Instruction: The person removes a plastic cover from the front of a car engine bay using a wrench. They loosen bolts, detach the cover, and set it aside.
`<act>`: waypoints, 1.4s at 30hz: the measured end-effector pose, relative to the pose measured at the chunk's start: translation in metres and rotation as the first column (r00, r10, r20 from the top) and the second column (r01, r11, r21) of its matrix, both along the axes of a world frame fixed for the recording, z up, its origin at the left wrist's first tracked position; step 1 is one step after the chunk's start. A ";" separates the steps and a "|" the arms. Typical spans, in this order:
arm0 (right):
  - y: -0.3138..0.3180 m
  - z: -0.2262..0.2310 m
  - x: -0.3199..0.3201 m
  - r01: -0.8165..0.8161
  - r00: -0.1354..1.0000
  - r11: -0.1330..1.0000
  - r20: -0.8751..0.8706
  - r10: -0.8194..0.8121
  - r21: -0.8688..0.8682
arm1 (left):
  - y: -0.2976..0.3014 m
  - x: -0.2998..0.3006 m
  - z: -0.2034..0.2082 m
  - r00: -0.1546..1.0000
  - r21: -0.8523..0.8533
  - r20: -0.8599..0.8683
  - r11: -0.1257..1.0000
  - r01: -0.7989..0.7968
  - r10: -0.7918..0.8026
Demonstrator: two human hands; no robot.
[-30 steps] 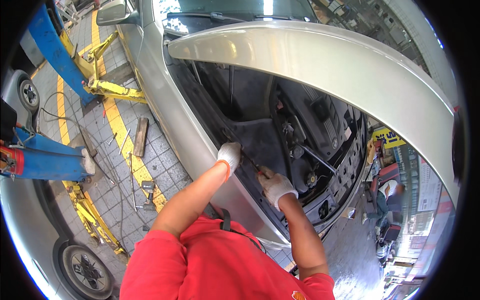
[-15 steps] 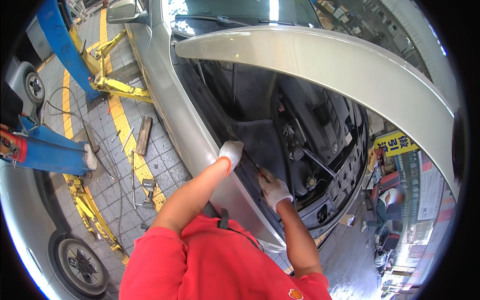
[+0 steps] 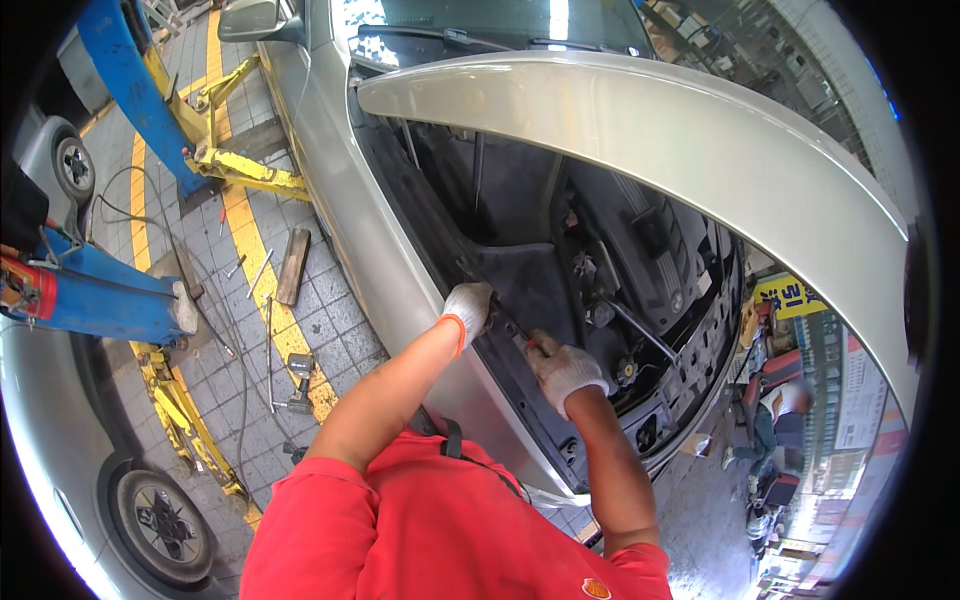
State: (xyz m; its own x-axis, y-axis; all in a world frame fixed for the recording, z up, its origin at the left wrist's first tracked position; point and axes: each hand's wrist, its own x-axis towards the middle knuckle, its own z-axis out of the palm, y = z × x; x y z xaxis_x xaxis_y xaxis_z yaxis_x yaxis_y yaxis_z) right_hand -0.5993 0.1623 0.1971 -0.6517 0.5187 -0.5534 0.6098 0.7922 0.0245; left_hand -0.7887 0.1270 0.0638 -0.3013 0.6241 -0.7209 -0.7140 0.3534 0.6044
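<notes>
My left hand, in a white glove with an orange cuff, is closed at the inner edge of the silver fender. What its fingers hold is hidden. Lower right of it, my right hand, also gloved, grips the red handle of a thin tool that looks like a screwdriver. Its dark shaft slants up and left toward my left hand; the tip cannot be made out. Both hands are over the black trim along the side of the engine bay, beside a dark cover panel.
The raised hood arches over the engine bay. An engine cover and a strut lie to the right. On the tiled floor at left are a cordless power tool, a wooden block and yellow lift arms. Another person is far right.
My right hand has shifted slightly right and forward with the tool, and its wrist has turned. My left hand stays almost in place at the fender edge. The whole view has moved a little.
</notes>
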 end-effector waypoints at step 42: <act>0.076 -0.105 0.068 0.021 0.876 0.906 -0.429 -0.220 -0.424 | 0.009 0.017 0.003 0.964 -0.005 0.223 0.989 -0.146 0.144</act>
